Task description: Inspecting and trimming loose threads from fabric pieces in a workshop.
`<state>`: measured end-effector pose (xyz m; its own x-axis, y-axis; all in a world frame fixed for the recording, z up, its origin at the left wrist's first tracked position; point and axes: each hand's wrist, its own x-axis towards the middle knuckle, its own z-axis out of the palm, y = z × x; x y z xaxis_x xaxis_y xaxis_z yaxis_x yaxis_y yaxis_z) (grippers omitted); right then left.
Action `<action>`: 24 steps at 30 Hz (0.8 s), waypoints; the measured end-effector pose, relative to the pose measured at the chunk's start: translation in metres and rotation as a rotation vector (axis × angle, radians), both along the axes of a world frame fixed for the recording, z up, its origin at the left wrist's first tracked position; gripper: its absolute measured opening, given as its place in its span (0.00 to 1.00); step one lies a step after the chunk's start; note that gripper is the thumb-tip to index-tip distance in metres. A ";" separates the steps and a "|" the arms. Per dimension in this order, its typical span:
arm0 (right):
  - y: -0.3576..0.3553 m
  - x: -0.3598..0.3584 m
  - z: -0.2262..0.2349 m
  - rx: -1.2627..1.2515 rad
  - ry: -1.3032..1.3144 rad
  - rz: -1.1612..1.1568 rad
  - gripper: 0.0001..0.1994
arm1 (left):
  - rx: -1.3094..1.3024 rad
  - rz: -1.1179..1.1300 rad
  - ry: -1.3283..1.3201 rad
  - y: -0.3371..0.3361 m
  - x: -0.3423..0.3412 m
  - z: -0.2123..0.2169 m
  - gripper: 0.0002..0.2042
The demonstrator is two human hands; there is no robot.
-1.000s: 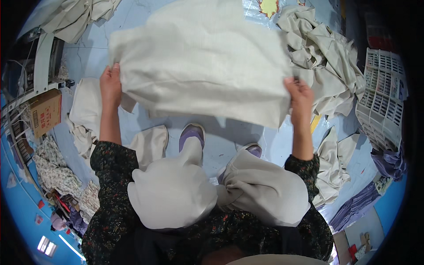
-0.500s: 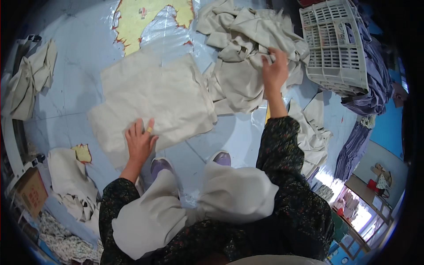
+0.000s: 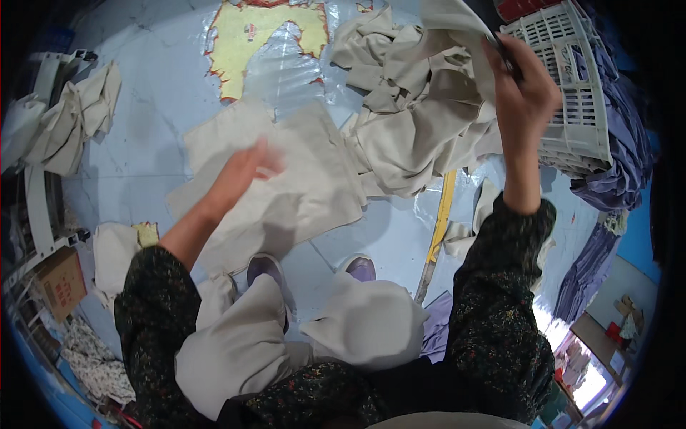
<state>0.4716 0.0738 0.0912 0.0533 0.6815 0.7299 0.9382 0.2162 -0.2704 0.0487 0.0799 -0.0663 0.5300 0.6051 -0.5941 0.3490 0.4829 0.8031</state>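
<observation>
Beige cloth (image 3: pixel 457 28) lifted from pile, clenched in right grip (image 3: pixel 525 89), left grip (image 3: pixel 246 168) released over folded cloth (image 3: pixel 300 186)

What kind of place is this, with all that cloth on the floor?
Probably a sewing or garment workshop: heaps of beige cloth pieces cover the pale blue floor, a white plastic crate stands nearby, and purple fabric lies beside it.

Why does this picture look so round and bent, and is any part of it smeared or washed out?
Head view: a fisheye lens bows the white crate and darkens the corners; the left hand is motion-blurred over the flat beige cloth; the right hand is sharper, gripping the lifted cloth; bright glare burns out the lower right.
</observation>
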 end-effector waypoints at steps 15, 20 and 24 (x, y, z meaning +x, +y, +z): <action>-0.129 -0.132 -0.130 -0.993 0.807 0.174 0.07 | -0.228 0.275 0.169 -0.065 0.020 -0.044 0.20; -0.077 -0.146 -0.153 -1.002 1.101 0.250 0.16 | -0.252 0.515 -0.083 -0.078 0.011 -0.038 0.16; -0.065 -0.152 -0.159 -1.093 1.346 0.263 0.21 | -0.264 0.487 -0.067 -0.086 0.011 -0.028 0.16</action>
<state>0.3195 0.0089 -0.0674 -0.0008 0.8748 -0.4845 -0.0681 -0.4834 -0.8727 0.0599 -0.0061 -0.0943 0.2679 0.6243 -0.7338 -0.0123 0.7638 0.6453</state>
